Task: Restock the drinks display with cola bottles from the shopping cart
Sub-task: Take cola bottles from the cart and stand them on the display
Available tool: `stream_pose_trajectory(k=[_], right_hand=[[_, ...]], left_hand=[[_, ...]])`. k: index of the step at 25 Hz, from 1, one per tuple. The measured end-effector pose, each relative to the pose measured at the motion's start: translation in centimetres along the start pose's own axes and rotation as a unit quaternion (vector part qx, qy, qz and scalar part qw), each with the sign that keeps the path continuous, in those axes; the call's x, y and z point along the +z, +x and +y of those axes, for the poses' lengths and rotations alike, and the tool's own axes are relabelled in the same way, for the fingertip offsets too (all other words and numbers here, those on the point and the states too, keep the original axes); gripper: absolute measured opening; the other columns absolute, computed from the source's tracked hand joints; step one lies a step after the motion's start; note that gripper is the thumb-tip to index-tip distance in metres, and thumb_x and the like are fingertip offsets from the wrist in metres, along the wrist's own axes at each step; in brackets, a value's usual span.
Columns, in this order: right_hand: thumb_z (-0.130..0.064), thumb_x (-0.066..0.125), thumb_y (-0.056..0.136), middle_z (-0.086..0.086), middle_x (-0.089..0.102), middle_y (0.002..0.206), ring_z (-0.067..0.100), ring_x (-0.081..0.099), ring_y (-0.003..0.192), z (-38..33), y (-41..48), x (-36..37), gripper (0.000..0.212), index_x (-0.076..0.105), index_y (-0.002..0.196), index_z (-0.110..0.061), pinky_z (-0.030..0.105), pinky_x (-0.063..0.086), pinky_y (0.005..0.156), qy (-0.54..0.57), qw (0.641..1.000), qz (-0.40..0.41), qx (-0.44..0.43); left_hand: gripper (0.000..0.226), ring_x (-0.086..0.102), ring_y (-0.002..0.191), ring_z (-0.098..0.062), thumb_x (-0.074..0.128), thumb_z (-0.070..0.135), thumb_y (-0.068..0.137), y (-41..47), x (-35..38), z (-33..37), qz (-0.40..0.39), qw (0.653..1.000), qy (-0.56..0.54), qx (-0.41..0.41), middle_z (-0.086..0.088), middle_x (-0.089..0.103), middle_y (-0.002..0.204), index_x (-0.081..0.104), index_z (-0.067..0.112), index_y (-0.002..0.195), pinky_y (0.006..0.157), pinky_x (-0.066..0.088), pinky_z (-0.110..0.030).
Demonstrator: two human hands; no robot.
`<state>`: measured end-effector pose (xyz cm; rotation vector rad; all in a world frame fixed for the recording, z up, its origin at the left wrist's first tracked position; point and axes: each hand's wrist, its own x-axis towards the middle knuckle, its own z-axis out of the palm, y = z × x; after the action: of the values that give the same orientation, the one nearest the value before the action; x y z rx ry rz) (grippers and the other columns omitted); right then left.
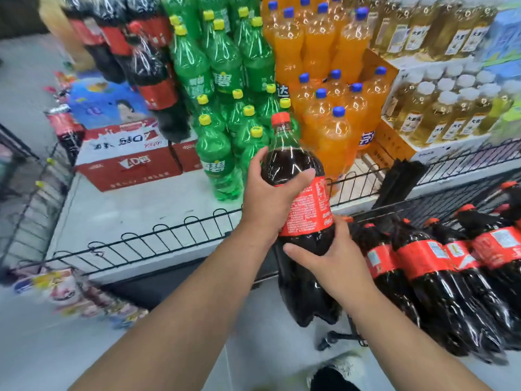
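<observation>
Cola bottle (298,198) is in the air, near upright with its red cap (280,117) up, at the wire fence (169,235) of the display and just left of the shopping cart (417,206). Both hands are on it: the left hand (267,193) is curled round the dark shoulder just above the red label, thumb across the front; the right hand (335,258) grips the lower body just under the label, fingers wrapped round the far side. The display shelf (135,210) is a flat white surface edged by that low black fence. On it, left to right: stacked cola bottles on display (149,71), red cartons (127,159), green soda bottles (217,153) with yellow caps, orange soda bottles (329,131) with blue caps, and pale yellow drink bottles (439,114) on white cases. In this view the cap of the held bottle overlaps the green and orange rows. The cart holds more cola bottles in cart (423,263) lying packed side by side, caps toward the display. Grey floor (282,348) below; blurred snack packets (70,292) hang at lower left.
</observation>
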<state>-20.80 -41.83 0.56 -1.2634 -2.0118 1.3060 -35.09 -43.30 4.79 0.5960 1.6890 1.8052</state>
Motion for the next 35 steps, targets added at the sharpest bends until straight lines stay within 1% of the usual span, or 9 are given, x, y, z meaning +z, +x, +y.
stream_pose_trajectory(k=[2, 6, 11, 15, 18, 23, 25, 29, 35], right_hand=[[-0.069, 0.08, 0.051, -0.008, 0.063, 0.119, 0.016, 0.062, 0.108, -1.7, -1.3, 3.0, 0.106, 0.035, 0.138, -0.031, 0.037, 0.05, 0.091, -0.005, 1.0, -0.019, -0.015], [-0.06, 0.084, 0.058, -0.009, 0.063, 0.118, 0.018, 0.061, 0.112, -4.5, -2.9, 7.7, 0.101, 0.034, 0.141, -0.03, 0.038, 0.05, 0.093, -0.005, 0.998, -0.061, -0.03], [-0.076, 0.071, 0.042, -0.014, 0.064, 0.115, 0.012, 0.063, 0.107, -7.5, -2.9, 12.4, 0.107, 0.037, 0.135, -0.034, 0.036, 0.051, 0.091, -0.016, 0.992, -0.114, -0.055], [-0.06, 0.085, 0.053, -0.019, 0.063, 0.109, 0.009, 0.062, 0.102, -9.4, -1.7, 15.4, 0.092, 0.038, 0.129, -0.038, 0.031, 0.049, 0.088, 0.004, 0.985, -0.162, -0.062], [-0.047, 0.091, 0.056, -0.027, 0.06, 0.1, 0.0, 0.061, 0.096, -10.8, 0.4, 18.0, 0.086, 0.039, 0.125, -0.039, 0.024, 0.045, 0.082, 0.027, 0.978, -0.2, -0.061], [-0.058, 0.086, 0.045, -0.022, 0.067, 0.104, -0.002, 0.065, 0.096, -12.5, 5.3, 22.6, 0.095, 0.043, 0.128, -0.037, 0.029, 0.052, 0.087, 0.047, 0.966, -0.246, -0.061], [-0.049, 0.09, 0.052, -0.023, 0.066, 0.103, -0.006, 0.063, 0.093, -13.7, 7.7, 24.2, 0.09, 0.043, 0.127, -0.037, 0.025, 0.051, 0.083, 0.052, 0.961, -0.264, -0.06], [-0.056, 0.086, 0.044, -0.02, 0.067, 0.105, -0.001, 0.065, 0.096, -16.1, 13.0, 26.7, 0.094, 0.042, 0.125, -0.04, 0.031, 0.053, 0.088, 0.053, 0.954, -0.287, -0.063], [-0.036, 0.093, 0.059, -0.021, 0.065, 0.105, -0.004, 0.062, 0.097, -18.5, 19.6, 29.2, 0.084, 0.04, 0.124, -0.041, 0.02, 0.047, 0.079, 0.053, 0.944, -0.317, -0.073]], left_hand=[[0.088, 0.07, 0.105, -0.015, 0.093, 0.028, 0.066, -0.8, -4.0, 0.7, 0.027, 0.999, 0.007, 0.016, 0.009, 0.067, 0.119, 0.046, 0.033, 0.14, 0.095, 0.058, -0.045], [0.088, 0.07, 0.106, -0.016, 0.093, 0.028, 0.063, -1.6, -10.0, 1.5, 0.07, 0.997, 0.015, 0.023, 0.004, 0.069, 0.122, 0.048, 0.031, 0.139, 0.097, 0.057, -0.046], [0.093, 0.072, 0.104, -0.017, 0.09, 0.038, 0.055, -1.5, -16.2, 2.2, 0.13, 0.991, 0.009, 0.03, 0.002, 0.07, 0.12, 0.049, 0.032, 0.138, 0.096, 0.058, -0.049], [0.093, 0.073, 0.103, -0.017, 0.091, 0.038, 0.052, -0.5, -19.7, 2.9, 0.167, 0.985, 0.007, 0.034, 0.004, 0.071, 0.117, 0.051, 0.032, 0.135, 0.094, 0.059, -0.05], [0.088, 0.073, 0.101, -0.016, 0.089, 0.032, 0.057, 1.4, -22.3, 3.1, 0.193, 0.981, -0.001, 0.028, 0.003, 0.071, 0.118, 0.05, 0.031, 0.136, 0.092, 0.06, -0.048], [0.08, 0.072, 0.103, -0.016, 0.09, 0.031, 0.059, 6.0, -26.0, 3.2, 0.222, 0.975, -0.004, 0.018, 0.003, 0.069, 0.12, 0.052, 0.037, 0.129, 0.092, 0.06, -0.046], [0.086, 0.072, 0.105, -0.017, 0.091, 0.031, 0.056, 8.6, -27.4, 3.5, 0.231, 0.973, -0.003, 0.007, 0.003, 0.069, 0.122, 0.051, 0.036, 0.132, 0.093, 0.06, -0.047], [0.104, 0.07, 0.108, -0.017, 0.094, 0.045, 0.045, 14.3, -29.4, 4.6, 0.246, 0.968, 0.025, -0.032, 0.007, 0.068, 0.123, 0.048, 0.038, 0.138, 0.094, 0.059, -0.046], [0.098, 0.072, 0.105, -0.018, 0.094, 0.041, 0.05, 20.5, -31.7, 5.7, 0.234, 0.969, 0.04, -0.071, 0.004, 0.071, 0.12, 0.05, 0.031, 0.137, 0.093, 0.059, -0.048]])
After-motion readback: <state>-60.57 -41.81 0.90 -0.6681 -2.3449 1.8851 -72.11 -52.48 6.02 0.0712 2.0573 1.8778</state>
